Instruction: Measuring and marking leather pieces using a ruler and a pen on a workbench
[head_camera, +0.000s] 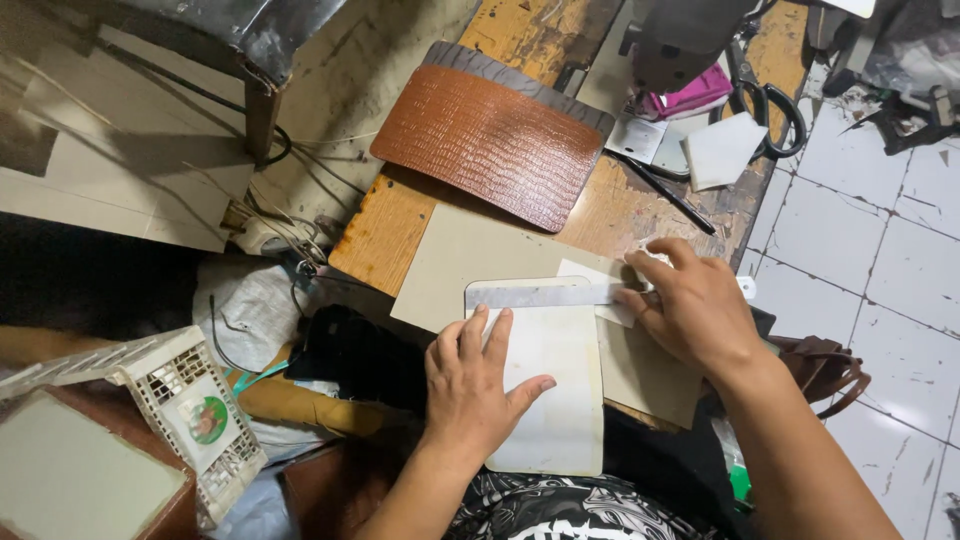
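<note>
My one head camera looks steeply down, close over my hands (590, 345) at the bench (400, 230), floor at right.

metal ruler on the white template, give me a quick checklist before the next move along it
1. Left hand pressing the white template flat: ok.
2. Metal ruler lying across the template's top edge: ok.
3. Right hand at the ruler's right end: ok; what it grips: cannot tell.
4. Beige sheet under the template, fully on the wooden table: not ok, it overhangs the near edge.
5. Brown textured piece apart from the ruler: ok.
</note>
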